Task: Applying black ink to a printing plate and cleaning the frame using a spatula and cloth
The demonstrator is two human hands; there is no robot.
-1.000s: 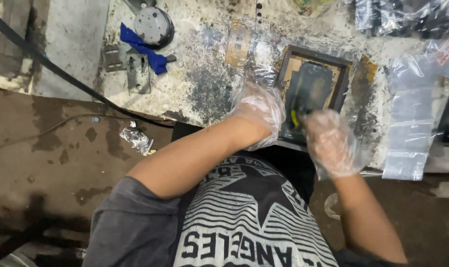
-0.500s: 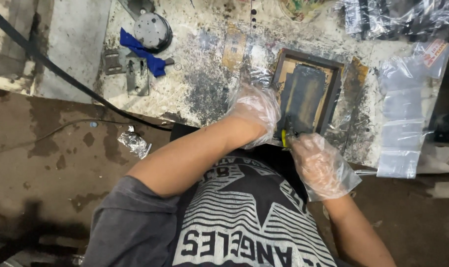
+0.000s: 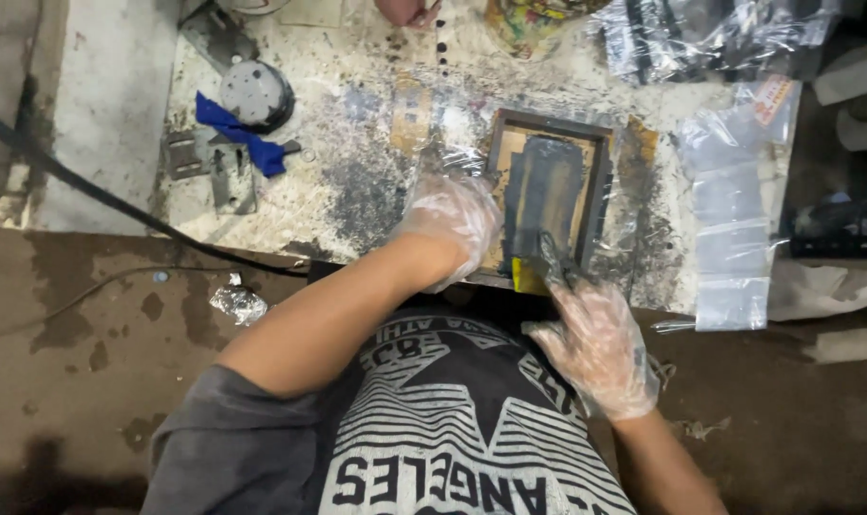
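A small wooden printing frame [image 3: 600, 153] with dark grey ink spread over its mesh lies on the stained white table [image 3: 338, 153]. My left hand [image 3: 450, 222], in a clear plastic glove, presses down on the frame's left side. Just below the frame's near edge my right hand [image 3: 596, 345], also gloved, grips a small yellow scraper [image 3: 527, 275] smeared with dark ink. Its blade rests at the bottom end of the inked strip.
Clear plastic bags [image 3: 734, 219] lie to the right of the frame. At the back left sit a round grey metal part [image 3: 255, 93], a blue rag [image 3: 238, 133] and metal hinges [image 3: 209, 162]. A black cable [image 3: 90, 186] crosses the left side. Another person's fingers [image 3: 407, 10] show at the top.
My right hand has drawn the scraper down the mesh toward me, from the frame's middle to its near edge, leaving a grey ink strip. My left hand stayed on the frame.
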